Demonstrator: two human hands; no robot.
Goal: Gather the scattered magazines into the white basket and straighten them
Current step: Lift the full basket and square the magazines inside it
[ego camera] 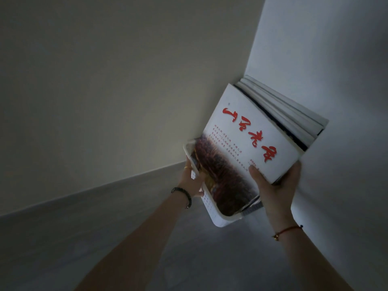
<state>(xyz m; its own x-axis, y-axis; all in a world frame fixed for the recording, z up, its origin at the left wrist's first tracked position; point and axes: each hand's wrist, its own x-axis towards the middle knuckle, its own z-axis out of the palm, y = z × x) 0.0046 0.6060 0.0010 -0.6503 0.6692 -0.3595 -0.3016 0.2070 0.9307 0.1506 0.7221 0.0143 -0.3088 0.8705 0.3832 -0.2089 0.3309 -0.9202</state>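
A white perforated basket (212,211) stands on the grey floor in the corner where two walls meet. Several magazines (249,139) stand upright in it, leaning against the right wall. The front one has a white cover with red brush characters and a dark photo below. My left hand (192,181) grips the basket's left rim, fingers hooked over the edge. My right hand (275,185) holds the lower right corner of the front magazines, thumb on the cover. The basket's far side is hidden behind the magazines.
A cream wall (126,80) runs along the left and a white wall (336,59) along the right, meeting behind the basket. Grey floor (105,238) spreads toward me. The light is dim.
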